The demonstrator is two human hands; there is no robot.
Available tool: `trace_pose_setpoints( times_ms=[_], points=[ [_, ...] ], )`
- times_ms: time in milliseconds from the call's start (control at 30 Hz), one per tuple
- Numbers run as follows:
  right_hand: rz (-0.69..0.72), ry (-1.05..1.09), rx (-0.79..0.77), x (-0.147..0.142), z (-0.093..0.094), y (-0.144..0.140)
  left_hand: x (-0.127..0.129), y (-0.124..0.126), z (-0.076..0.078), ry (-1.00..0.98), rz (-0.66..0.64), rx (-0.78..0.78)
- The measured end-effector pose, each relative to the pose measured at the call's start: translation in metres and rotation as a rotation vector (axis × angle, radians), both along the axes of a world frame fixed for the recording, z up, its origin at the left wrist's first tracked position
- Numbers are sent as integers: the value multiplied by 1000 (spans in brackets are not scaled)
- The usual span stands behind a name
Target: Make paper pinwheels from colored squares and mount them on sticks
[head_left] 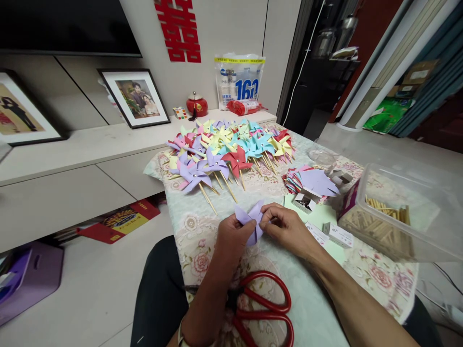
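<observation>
A lilac paper pinwheel (256, 212) is held over the near part of the table. My left hand (234, 237) is closed on its left side, thumb pressed at the middle. From the right, my right hand (284, 225) pinches the paper near its centre; whether a small pin is between the fingers I cannot make out. Scissors with red handles (265, 315) lie below, partly hidden under my left forearm. Beyond my hands rests a large pile of finished pinwheels (231, 144) on wooden sticks, in lilac, red, blue and yellow.
To the right are a stack of cut paper (318, 182), an open small box (306, 200) of dark pins, white boxes (339, 234) and a clear plastic bin (390, 226) of wooden sticks. A flowered tablecloth (200, 241) covers the table. Behind stands a low cabinet (87, 149).
</observation>
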State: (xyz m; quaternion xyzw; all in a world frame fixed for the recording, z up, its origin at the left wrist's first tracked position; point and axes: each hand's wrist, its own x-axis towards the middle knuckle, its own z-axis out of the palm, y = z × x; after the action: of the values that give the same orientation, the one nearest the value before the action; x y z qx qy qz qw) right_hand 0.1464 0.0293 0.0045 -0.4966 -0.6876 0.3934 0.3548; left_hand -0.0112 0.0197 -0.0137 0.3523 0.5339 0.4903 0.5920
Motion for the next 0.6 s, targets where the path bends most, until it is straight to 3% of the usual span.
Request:
trace_pose_setpoints(
  times_ms=[600],
  points=[
    [-13,-14,0,0,-1,1,1,-1,4,-25,-10,-21]
  ],
)
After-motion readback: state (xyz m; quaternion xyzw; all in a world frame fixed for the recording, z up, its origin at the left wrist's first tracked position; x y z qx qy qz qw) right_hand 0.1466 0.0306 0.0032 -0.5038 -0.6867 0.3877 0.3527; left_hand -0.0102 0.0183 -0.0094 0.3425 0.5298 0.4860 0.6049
